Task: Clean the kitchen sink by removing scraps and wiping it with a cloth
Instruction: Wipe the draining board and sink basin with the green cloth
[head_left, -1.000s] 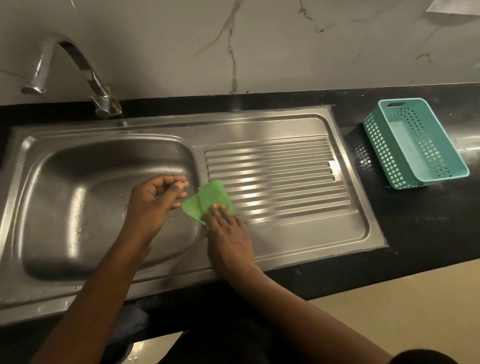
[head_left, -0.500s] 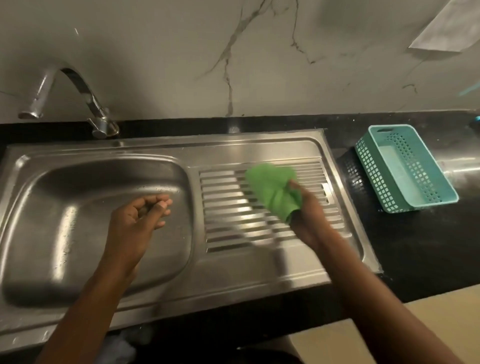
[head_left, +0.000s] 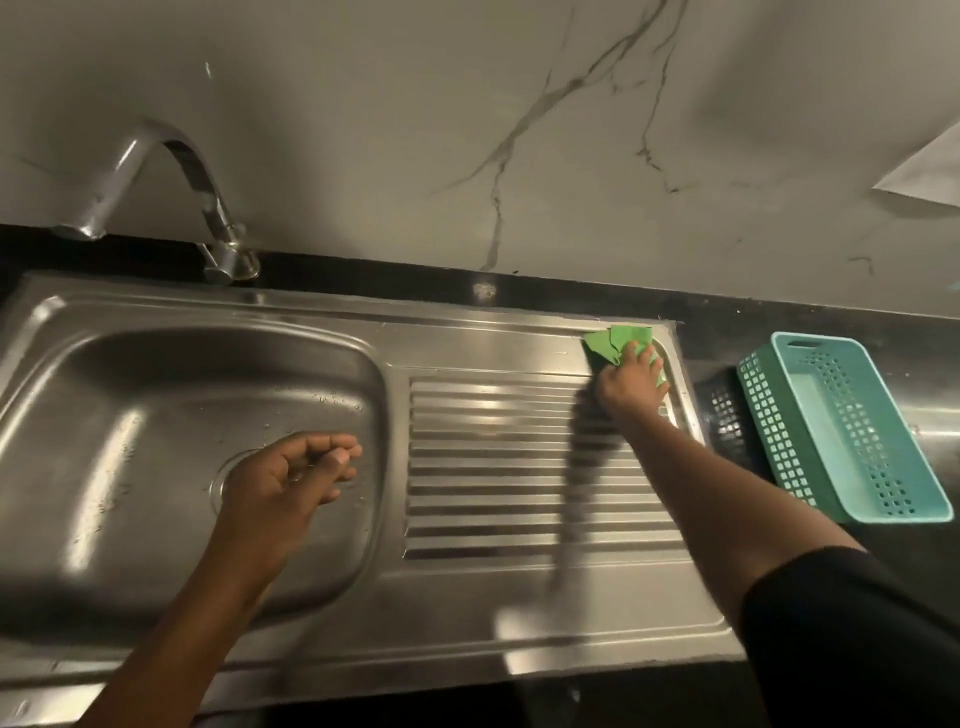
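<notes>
Wiping is under way at the far right corner of the kitchen sink (head_left: 322, 304). A small, crumpled green cloth (head_left: 613, 343) lies against the steel there, just inside the raised rim and close to the black table (head_left: 779, 322) behind it.

The right hand (head_left: 631, 389) rests on top of the cloth, with the arm stretched across the ridged drainboard (head_left: 493, 467). Its fingers (head_left: 632, 351) lie spread over the fabric, pressing it down rather than bunching it.

The left hand (head_left: 283, 480) hovers above the basin (head_left: 130, 415), near the round drain. Its fingers are loosely curled, with the thumb near the fingertips, and hold nothing.

No food scraps show in the basin or on the drainboard, so the clearing step looks finished. Small water droplets dot the basin floor and its right wall, so the basin probably has yet to be wiped dry. The steel gives no clear sign of how much of the drainboard has been wiped. On balance the job seems past its first half, with most of the wiping left.

A curved chrome tap (head_left: 171, 171) rises behind the basin. A turquoise plastic basket (head_left: 769, 415) with perforated sides sits on the table just right of the sink. A pale wall (head_left: 415, 130) with dark veins stands behind.
</notes>
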